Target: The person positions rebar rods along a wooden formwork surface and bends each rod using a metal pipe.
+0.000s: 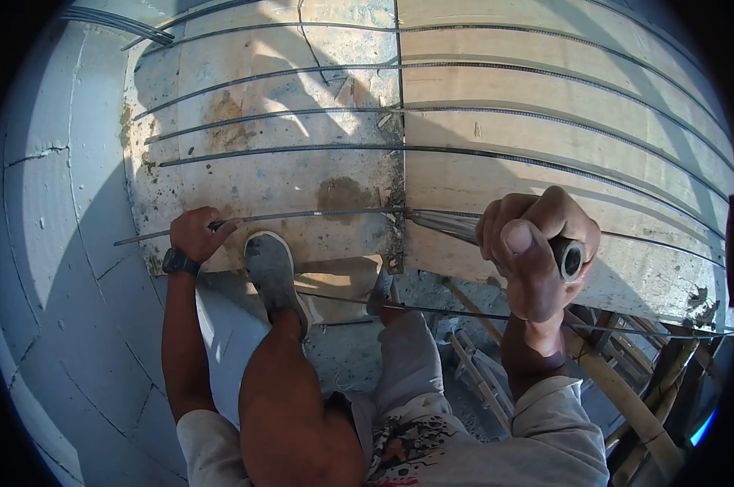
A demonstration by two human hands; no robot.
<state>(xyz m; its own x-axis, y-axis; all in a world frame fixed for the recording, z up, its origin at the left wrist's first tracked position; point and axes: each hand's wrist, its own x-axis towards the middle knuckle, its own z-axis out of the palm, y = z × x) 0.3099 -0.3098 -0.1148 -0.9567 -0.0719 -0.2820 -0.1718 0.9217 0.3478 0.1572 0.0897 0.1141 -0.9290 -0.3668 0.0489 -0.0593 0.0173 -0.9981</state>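
Observation:
My left hand [198, 234], with a dark watch on its wrist, is closed around a thin steel rebar [318, 214] near its left end. The rebar lies across plywood formwork boards. My right hand [537, 243] is raised in a fist around a metal pipe [572, 258], its hollow end pointing up at me. The pipe's narrow, greyish far part [444, 225] reaches down to the rebar by the seam between the boards. My fist hides the pipe's middle.
Several parallel rebars [286, 149] cross the plywood [505, 195] further off. A grey block wall [50, 219] runs along the left. My shoe [271, 264] rests at the board's near edge. Bamboo poles [626, 398] stand below right, beyond a drop. Another rebar [464, 312] crosses near my legs.

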